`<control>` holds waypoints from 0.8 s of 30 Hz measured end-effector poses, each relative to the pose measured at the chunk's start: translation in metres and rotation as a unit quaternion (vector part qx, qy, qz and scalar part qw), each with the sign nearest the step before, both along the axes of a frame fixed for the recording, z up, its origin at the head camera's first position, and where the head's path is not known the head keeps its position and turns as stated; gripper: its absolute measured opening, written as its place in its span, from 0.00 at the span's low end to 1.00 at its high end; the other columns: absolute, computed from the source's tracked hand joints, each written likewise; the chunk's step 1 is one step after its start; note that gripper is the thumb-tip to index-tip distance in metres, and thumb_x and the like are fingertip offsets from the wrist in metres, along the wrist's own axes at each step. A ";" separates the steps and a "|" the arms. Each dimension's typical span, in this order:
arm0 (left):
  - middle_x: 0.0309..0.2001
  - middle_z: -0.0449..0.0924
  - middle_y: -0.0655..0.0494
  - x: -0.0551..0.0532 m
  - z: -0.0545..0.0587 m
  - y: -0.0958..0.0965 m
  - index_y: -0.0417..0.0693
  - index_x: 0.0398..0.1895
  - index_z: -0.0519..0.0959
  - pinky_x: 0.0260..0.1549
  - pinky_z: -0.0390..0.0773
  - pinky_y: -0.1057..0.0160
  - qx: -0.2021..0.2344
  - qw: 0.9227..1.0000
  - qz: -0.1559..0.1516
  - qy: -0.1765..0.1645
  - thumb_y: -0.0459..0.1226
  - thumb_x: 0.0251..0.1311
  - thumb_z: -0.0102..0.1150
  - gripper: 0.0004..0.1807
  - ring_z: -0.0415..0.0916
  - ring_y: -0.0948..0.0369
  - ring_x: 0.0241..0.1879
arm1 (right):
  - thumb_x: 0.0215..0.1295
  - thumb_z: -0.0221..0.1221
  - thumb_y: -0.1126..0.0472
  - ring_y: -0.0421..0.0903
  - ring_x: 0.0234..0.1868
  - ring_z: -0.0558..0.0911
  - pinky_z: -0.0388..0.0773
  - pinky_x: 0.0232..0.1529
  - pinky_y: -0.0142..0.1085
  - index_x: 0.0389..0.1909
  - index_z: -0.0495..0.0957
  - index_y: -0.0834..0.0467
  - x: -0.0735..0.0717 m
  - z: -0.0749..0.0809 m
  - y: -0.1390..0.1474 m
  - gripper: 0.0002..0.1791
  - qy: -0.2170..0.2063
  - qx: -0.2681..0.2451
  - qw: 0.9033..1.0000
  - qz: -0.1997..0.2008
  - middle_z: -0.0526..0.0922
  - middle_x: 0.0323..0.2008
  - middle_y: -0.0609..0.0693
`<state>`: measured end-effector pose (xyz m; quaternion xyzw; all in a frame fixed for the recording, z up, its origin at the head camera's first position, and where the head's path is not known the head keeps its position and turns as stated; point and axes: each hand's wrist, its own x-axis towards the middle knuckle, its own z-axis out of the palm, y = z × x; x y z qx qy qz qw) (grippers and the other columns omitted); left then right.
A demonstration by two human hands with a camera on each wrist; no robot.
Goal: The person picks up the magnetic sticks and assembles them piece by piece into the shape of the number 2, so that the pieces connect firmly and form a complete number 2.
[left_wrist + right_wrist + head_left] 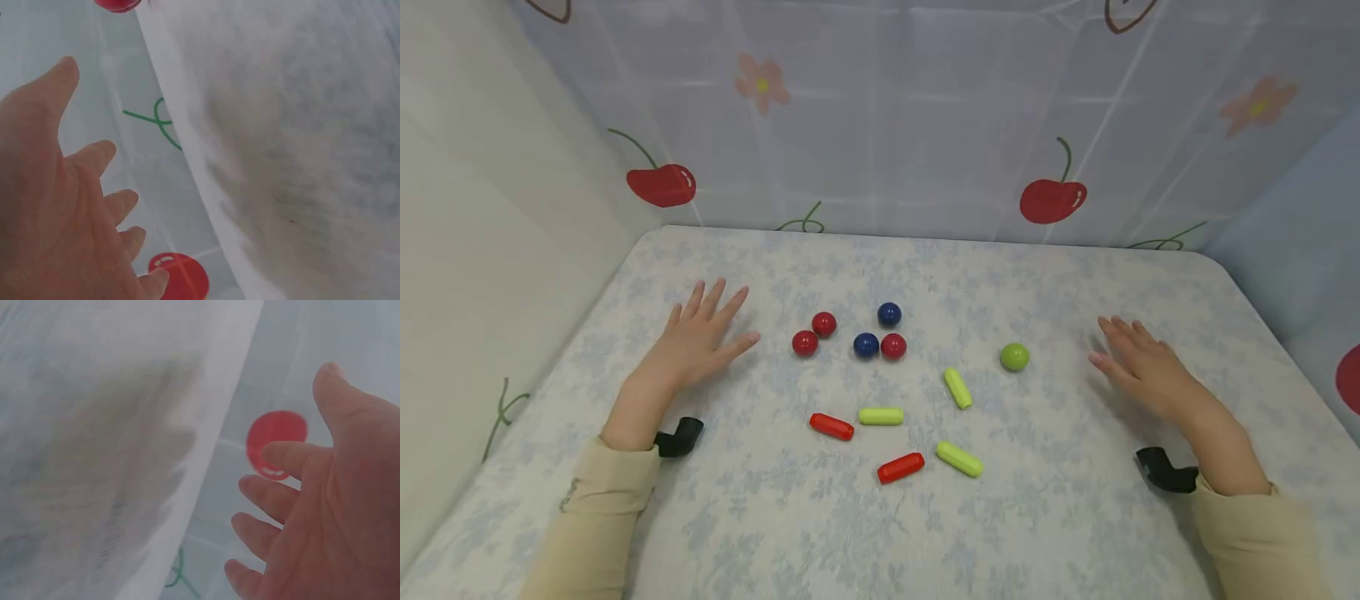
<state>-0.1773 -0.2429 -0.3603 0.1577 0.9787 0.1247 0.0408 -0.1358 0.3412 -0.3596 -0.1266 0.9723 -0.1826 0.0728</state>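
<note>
The outspread left hand, toward the worktop's left edge, and right hand, toward its right edge, hold nothing; three red balls and a green ball lie between them.

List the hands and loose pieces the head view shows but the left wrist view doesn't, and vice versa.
Only the head view: right hand, three red balls, two blue balls, one green ball, three yellow-green sticks, two red sticks.
Only the left wrist view: palm side of the left hand.
Both: left hand, pale tablecloth, cherry-printed curtain.
</note>
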 end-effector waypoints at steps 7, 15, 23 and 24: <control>0.73 0.34 0.43 0.012 0.020 0.026 0.52 0.74 0.46 0.60 0.36 0.36 0.014 0.998 -0.043 0.037 0.59 0.63 0.48 0.43 0.24 0.45 0.69 | 0.70 0.49 0.47 0.65 0.68 0.40 0.39 0.59 0.64 0.73 0.43 0.62 0.010 0.019 -0.029 0.40 0.030 -0.001 0.999 0.024 0.44 0.69 0.68; 0.73 0.38 0.48 0.036 0.044 0.068 0.54 0.74 0.49 0.60 0.50 0.41 0.065 0.987 -0.133 0.067 0.52 0.61 0.56 0.42 0.34 0.50 0.70 | 0.67 0.56 0.51 0.63 0.67 0.53 0.56 0.55 0.63 0.73 0.48 0.56 0.014 0.033 -0.060 0.39 0.079 -0.023 0.995 0.061 0.50 0.70 0.61; 0.70 0.54 0.57 0.048 0.028 0.107 0.52 0.71 0.59 0.57 0.63 0.53 0.181 0.954 -0.233 -0.056 0.45 0.60 0.61 0.37 0.53 0.60 0.67 | 0.65 0.59 0.56 0.60 0.66 0.56 0.58 0.57 0.59 0.71 0.53 0.57 0.004 0.029 -0.084 0.38 0.072 -0.041 0.992 0.095 0.54 0.69 0.59; 0.69 0.57 0.57 0.049 0.024 0.111 0.49 0.70 0.61 0.57 0.63 0.55 0.193 0.947 -0.246 -0.069 0.44 0.60 0.61 0.36 0.55 0.60 0.66 | 0.65 0.59 0.57 0.60 0.66 0.57 0.59 0.57 0.58 0.71 0.54 0.57 0.002 0.028 -0.086 0.37 0.070 -0.045 0.992 0.099 0.54 0.69 0.59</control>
